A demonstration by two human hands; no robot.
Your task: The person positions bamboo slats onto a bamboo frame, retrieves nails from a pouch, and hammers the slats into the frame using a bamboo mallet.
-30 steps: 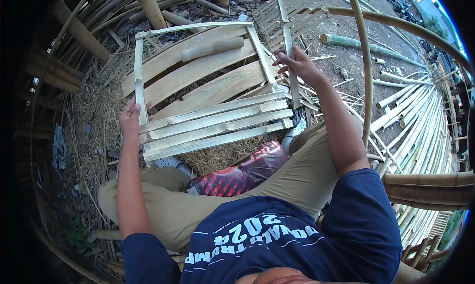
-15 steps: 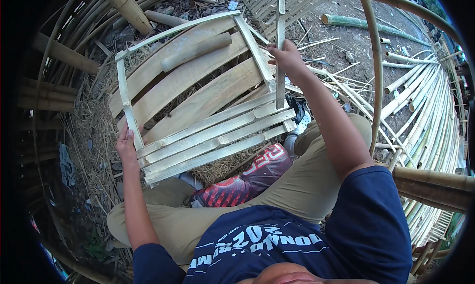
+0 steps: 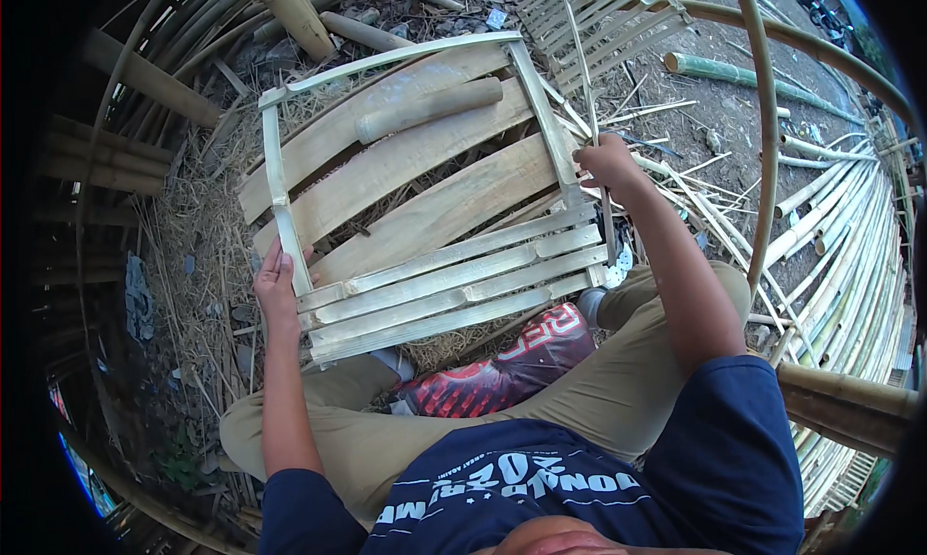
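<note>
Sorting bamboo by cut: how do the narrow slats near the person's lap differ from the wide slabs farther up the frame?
The narrow slats are thin and packed edge to edge; the wide slabs are much broader and spaced apart. The narrow slats look paler; the wide slabs are tanner. Both are split bamboo lying slantwise across the frame.

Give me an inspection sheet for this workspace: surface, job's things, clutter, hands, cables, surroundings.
Surface: dirt ground strewn with dry straw.
Job's things: bamboo slat panel across the seated person's legs; thin bamboo strip standing up along its right edge.
Clutter: bamboo slivers, short bamboo log under the panel.
Hands: left hand grips the panel's left frame; right hand closed on the thin bamboo strip.
Cables: nothing seen.
Surroundings: stacked bamboo poles at right, woven bamboo panel behind.
</note>
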